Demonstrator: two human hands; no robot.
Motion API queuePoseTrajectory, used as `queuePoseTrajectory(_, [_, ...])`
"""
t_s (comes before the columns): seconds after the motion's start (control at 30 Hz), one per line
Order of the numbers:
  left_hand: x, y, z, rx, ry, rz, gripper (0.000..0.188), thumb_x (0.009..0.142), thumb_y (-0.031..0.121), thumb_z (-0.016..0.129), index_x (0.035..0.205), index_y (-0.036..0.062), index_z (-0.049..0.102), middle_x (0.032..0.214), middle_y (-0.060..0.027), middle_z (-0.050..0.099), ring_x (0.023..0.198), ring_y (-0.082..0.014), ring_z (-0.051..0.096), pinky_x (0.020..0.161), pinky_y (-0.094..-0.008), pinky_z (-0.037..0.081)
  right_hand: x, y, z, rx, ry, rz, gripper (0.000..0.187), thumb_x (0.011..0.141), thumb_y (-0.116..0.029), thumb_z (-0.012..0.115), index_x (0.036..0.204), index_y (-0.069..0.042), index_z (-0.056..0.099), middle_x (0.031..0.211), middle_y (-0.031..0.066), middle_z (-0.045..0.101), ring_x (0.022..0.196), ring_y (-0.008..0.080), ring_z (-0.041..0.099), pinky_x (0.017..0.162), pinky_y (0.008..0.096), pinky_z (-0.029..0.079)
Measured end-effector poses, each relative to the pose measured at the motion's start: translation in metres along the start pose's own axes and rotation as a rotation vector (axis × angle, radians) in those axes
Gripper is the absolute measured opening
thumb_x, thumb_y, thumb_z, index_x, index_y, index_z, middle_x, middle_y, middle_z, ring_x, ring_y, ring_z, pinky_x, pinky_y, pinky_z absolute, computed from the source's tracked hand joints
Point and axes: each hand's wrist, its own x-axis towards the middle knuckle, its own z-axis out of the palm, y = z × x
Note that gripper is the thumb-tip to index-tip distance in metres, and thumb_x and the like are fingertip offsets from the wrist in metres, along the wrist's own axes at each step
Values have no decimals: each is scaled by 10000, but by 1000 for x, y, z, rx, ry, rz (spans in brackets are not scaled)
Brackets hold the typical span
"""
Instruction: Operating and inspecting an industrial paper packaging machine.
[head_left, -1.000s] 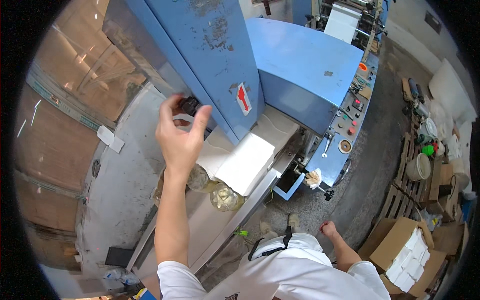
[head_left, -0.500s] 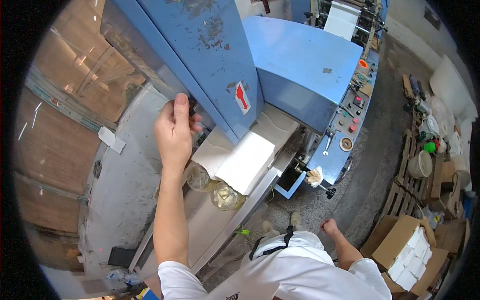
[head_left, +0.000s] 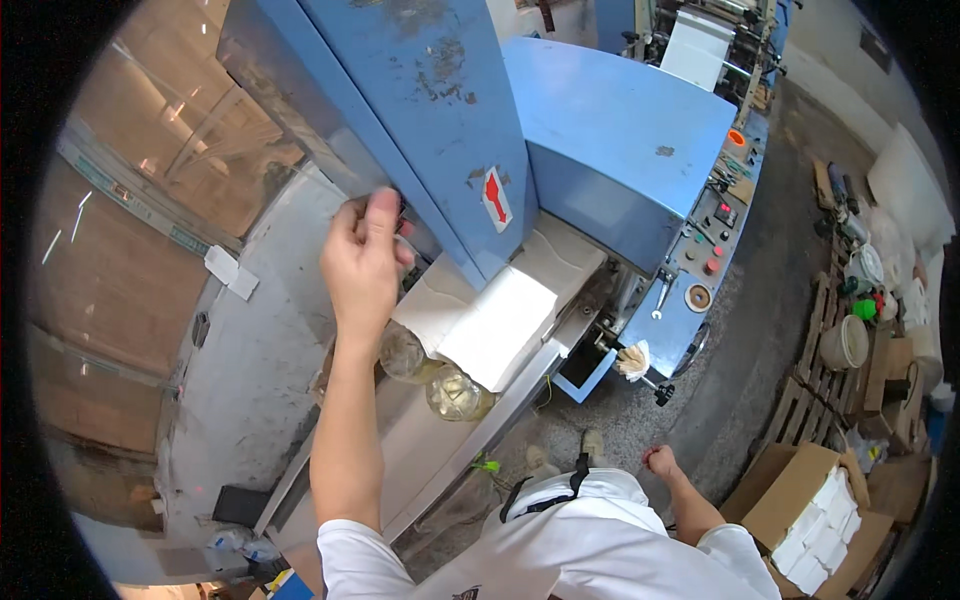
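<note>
My left hand (head_left: 362, 255) is raised at the left side of a tall blue machine column (head_left: 425, 120). Its thumb points up and its fingers curl in beside the column's lower edge; what they close on, if anything, is hidden. Below lies a stack of white paper sheets (head_left: 500, 325) with a wavy front edge, coming out from under the column. Two clear bottles (head_left: 458, 393) with pale contents rest against that edge on the metal conveyor bed (head_left: 400, 440). Low at my right side, away from the machine, hangs my right hand (head_left: 660, 460), its fingers curled in with nothing visible in them.
A blue hood (head_left: 620, 110) joins the column on the right. Beside it, a control panel (head_left: 715, 235) carries buttons, a wrench (head_left: 661, 295) and a tape roll (head_left: 698, 297). An open carton (head_left: 790, 490) of white packets stands at lower right, near wooden pallets (head_left: 800, 420).
The view has shifted slightly, so the machine sits a little further right. My left hand stays by the column, its thumb slightly blurred. My right hand hangs as before.
</note>
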Motion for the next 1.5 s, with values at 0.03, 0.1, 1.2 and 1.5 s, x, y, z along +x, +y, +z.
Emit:
queuePoseTrajectory(0.03, [4,0,-3,-29,-64,-75,483,934,379,655,1148,-43,560,863,-66,674,700,-112,610,568,-243,466,1,4,0,19,18,-5,189,737,-8,508,690,-1,691,613,115,640,552,207,621,519,344,480])
queuePoseTrajectory(0.1, [-1,3,-1,-51,5,-30,472,929,376,662,1127,-43,573,868,-72,677,697,-113,613,566,-245,469,3,-3,1,31,19,-21,186,737,-11,510,682,-1,688,604,112,633,550,209,621,517,341,478])
queuePoseTrajectory(1.2, [-5,-13,5,256,285,535,444,928,355,667,1090,-54,604,768,-72,652,599,-123,589,551,-250,485,-47,-124,-11,84,-40,-226,205,825,-11,462,732,-22,645,629,61,598,567,152,555,545,312,446])
queuePoseTrajectory(1.5, [-4,0,7,82,138,256,493,946,448,608,1073,-29,594,831,-68,660,650,-101,605,554,-233,465,-166,-354,-1,104,-61,-993,184,875,-36,500,971,22,646,909,137,622,803,259,627,720,348,508])
